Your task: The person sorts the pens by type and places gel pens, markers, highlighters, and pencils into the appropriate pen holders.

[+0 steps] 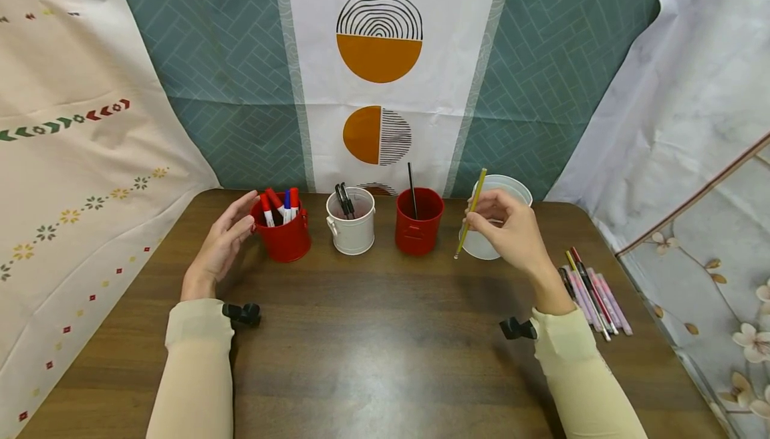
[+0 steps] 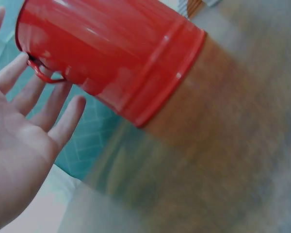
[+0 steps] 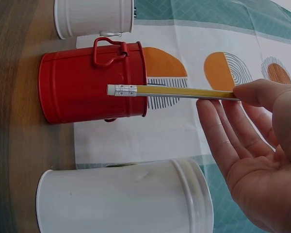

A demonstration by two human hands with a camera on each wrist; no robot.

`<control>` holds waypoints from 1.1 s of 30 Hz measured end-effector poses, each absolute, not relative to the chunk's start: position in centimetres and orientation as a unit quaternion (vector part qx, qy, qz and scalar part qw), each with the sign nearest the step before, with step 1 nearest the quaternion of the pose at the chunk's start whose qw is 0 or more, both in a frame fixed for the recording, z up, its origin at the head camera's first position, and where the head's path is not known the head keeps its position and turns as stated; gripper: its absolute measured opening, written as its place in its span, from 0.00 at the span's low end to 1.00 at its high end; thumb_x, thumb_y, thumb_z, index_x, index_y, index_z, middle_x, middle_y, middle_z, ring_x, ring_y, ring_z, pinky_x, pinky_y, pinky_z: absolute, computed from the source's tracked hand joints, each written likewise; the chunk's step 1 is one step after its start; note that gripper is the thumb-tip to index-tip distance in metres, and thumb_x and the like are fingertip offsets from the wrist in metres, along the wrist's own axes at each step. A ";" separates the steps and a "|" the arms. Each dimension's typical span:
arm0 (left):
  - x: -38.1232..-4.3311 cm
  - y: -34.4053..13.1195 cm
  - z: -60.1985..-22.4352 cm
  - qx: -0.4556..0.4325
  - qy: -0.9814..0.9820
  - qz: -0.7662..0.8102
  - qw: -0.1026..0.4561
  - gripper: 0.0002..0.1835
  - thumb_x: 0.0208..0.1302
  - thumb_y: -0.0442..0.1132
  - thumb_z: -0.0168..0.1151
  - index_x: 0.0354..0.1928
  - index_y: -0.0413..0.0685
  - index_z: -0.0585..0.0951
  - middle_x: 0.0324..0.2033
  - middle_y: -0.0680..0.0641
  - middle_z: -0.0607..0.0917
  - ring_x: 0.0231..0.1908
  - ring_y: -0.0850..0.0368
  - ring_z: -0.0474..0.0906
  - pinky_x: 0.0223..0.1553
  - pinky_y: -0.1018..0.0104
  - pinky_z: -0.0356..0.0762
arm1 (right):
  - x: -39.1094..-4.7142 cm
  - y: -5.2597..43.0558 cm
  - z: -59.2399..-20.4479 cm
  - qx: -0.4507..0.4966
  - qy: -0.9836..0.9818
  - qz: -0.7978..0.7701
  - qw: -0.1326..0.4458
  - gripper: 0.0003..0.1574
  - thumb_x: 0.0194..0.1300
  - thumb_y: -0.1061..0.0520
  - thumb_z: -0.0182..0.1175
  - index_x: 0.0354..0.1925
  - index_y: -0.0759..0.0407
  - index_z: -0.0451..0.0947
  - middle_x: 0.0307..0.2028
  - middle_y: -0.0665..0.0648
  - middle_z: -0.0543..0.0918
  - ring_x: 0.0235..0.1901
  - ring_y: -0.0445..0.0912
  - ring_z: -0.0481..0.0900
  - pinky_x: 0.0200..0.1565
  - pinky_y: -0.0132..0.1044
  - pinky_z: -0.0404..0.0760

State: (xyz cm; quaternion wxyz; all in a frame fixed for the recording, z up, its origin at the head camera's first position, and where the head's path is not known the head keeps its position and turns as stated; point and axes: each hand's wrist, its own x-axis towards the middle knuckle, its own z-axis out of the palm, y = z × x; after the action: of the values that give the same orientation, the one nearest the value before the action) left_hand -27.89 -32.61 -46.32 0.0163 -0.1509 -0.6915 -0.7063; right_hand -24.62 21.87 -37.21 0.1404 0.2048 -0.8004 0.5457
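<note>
My right hand [image 1: 514,228] pinches a yellow pencil [image 1: 471,215] between thumb and fingers, its white eraser end pointing down. This hand is in front of the larger white bucket [image 1: 481,248], partly hiding it. In the right wrist view the pencil [image 3: 179,92] crosses in front of a red bucket [image 3: 89,90]. At the left, my left hand [image 1: 221,248] has its fingers extended beside the red bucket of markers [image 1: 287,242]. The left wrist view puts those fingers [image 2: 68,119] at the bucket's small side handle [image 2: 48,77]; whether they touch it I cannot tell.
Between the hands stand a small white bucket [image 1: 353,235] with black pens [image 1: 345,200] and a red bucket [image 1: 416,235] with one black pencil [image 1: 412,192]. Several pens and pencils [image 1: 595,299] lie by the brown table's [image 1: 373,332] right edge. Patterned cloth [image 1: 385,91] hangs behind.
</note>
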 end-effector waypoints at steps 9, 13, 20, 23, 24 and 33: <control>-27.9 -30.8 -43.3 -0.130 -0.713 -0.681 0.103 0.34 0.81 0.39 0.58 0.83 0.51 0.61 0.78 0.48 0.68 0.79 0.47 0.58 0.73 0.74 0.65 | -24.5 22.0 -37.1 0.207 -0.799 0.547 0.141 0.12 0.68 0.66 0.71 0.49 0.67 0.82 0.40 0.66 0.90 0.36 0.44 0.91 0.43 0.32 0.89; -27.8 -29.8 -41.9 -0.125 -0.726 -0.662 0.136 0.34 0.78 0.37 0.61 0.82 0.51 0.64 0.77 0.49 0.70 0.78 0.49 0.60 0.71 0.78 0.66 | -24.7 22.0 -37.2 0.207 -0.798 0.548 0.141 0.12 0.68 0.66 0.71 0.49 0.65 0.82 0.40 0.67 0.89 0.35 0.45 0.91 0.43 0.32 0.90; -27.6 -27.6 -39.6 -0.144 -0.762 -0.609 0.167 0.34 0.77 0.36 0.63 0.81 0.49 0.66 0.76 0.48 0.72 0.76 0.53 0.65 0.73 0.73 0.65 | -24.6 22.0 -37.2 0.212 -0.794 0.552 0.141 0.13 0.68 0.68 0.70 0.49 0.69 0.81 0.41 0.69 0.89 0.35 0.43 0.90 0.43 0.31 0.89; -27.6 -26.3 -39.0 -0.159 -0.772 -0.594 0.161 0.34 0.77 0.36 0.63 0.81 0.51 0.66 0.76 0.48 0.71 0.75 0.52 0.67 0.74 0.70 0.67 | -24.6 22.0 -37.2 0.210 -0.793 0.554 0.139 0.13 0.67 0.69 0.70 0.49 0.71 0.81 0.40 0.69 0.89 0.34 0.42 0.90 0.42 0.31 0.89; -27.5 -25.8 -38.8 -0.164 -0.773 -0.593 0.157 0.34 0.77 0.36 0.63 0.81 0.51 0.66 0.76 0.48 0.71 0.75 0.52 0.67 0.74 0.68 0.68 | -24.6 22.0 -37.3 0.209 -0.794 0.554 0.139 0.13 0.67 0.68 0.70 0.49 0.72 0.81 0.40 0.69 0.89 0.34 0.42 0.90 0.42 0.31 0.89; -27.9 -21.2 -38.4 -0.186 -0.766 -0.603 0.123 0.35 0.77 0.37 0.64 0.81 0.57 0.66 0.77 0.47 0.71 0.74 0.44 0.67 0.71 0.65 0.73 | -24.8 21.7 -37.4 0.211 -0.799 0.546 0.137 0.14 0.67 0.67 0.72 0.49 0.69 0.82 0.40 0.65 0.90 0.34 0.45 0.90 0.43 0.31 0.89</control>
State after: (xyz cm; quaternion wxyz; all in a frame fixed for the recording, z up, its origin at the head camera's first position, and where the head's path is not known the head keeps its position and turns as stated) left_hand -27.87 -21.25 -38.39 0.1234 -0.1860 -0.7661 -0.6027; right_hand -24.82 21.72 -37.45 0.1366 0.2113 -0.7989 0.5463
